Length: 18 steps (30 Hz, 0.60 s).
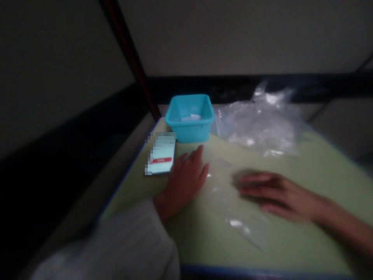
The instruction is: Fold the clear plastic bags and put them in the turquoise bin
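Note:
A clear plastic bag (224,198) lies flat on the yellow-green table between my two hands. My left hand (188,173) rests at the bag's left edge, fingers spread and pointing away from me, with nothing in it. Over the right side of the bag is my right hand (274,192), its fingers stretched out to the left and smeared by motion. Whether those fingertips touch the plastic, I cannot tell. Just left of my left hand lies a phone (161,153) with a lit screen.
A turquoise plastic basket (192,133) with something pale inside stands at the back of the table (291,245). Right of it is a crumpled heap of clear plastic bags (262,120). A wall (247,39) rises behind; the table's left edge borders a dark area.

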### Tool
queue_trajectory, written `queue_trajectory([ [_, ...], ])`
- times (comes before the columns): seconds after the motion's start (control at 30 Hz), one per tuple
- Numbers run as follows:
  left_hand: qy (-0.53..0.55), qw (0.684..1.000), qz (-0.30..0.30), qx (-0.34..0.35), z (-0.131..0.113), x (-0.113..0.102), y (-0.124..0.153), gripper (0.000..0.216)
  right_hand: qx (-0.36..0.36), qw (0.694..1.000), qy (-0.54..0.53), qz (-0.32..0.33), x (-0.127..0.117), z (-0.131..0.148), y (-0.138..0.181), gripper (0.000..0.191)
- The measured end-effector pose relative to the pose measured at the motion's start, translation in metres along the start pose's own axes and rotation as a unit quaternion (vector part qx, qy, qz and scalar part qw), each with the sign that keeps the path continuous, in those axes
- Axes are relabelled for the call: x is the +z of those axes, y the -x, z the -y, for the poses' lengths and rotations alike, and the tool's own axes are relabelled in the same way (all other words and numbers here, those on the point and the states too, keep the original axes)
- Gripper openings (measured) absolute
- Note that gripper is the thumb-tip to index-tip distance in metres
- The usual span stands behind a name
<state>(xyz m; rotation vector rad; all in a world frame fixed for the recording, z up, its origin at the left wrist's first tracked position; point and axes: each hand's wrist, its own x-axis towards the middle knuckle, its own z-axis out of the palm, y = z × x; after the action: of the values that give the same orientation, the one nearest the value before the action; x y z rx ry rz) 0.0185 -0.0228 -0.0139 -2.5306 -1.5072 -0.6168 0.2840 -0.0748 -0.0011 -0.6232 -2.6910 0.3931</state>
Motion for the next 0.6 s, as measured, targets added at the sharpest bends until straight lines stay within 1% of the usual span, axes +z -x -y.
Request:
queue_trajectory([
  [0.1,0.027,1.000,0.011,0.008,0.000,0.003,0.001,0.046,-0.005,1.000,-0.004,-0.007,0.001,-0.001,0.001,0.037],
  [0.23,0.089,0.995,0.021,0.028,0.000,0.008,0.002,0.045,-0.033,0.999,-0.021,-0.010,0.005,0.009,-0.005,0.037],
  [0.37,0.135,0.989,0.024,0.055,0.000,0.012,0.001,0.042,-0.056,0.997,-0.048,0.010,0.009,0.018,-0.010,0.037],
  [0.43,0.141,0.986,0.022,0.086,0.000,0.012,0.000,0.042,-0.063,0.995,-0.070,0.028,0.010,0.022,-0.013,0.040],
  [0.5,0.136,0.982,0.005,0.130,0.000,0.010,0.000,0.042,-0.059,0.991,-0.113,0.039,0.010,0.026,-0.014,0.042],
  [0.57,0.138,0.972,-0.032,0.185,-0.001,0.007,0.002,0.040,-0.035,0.987,-0.154,0.021,0.009,0.026,-0.013,0.040],
  [0.6,0.146,0.964,-0.050,0.219,-0.003,0.004,0.004,0.038,-0.013,0.987,-0.163,-0.006,0.008,0.025,-0.012,0.037],
])
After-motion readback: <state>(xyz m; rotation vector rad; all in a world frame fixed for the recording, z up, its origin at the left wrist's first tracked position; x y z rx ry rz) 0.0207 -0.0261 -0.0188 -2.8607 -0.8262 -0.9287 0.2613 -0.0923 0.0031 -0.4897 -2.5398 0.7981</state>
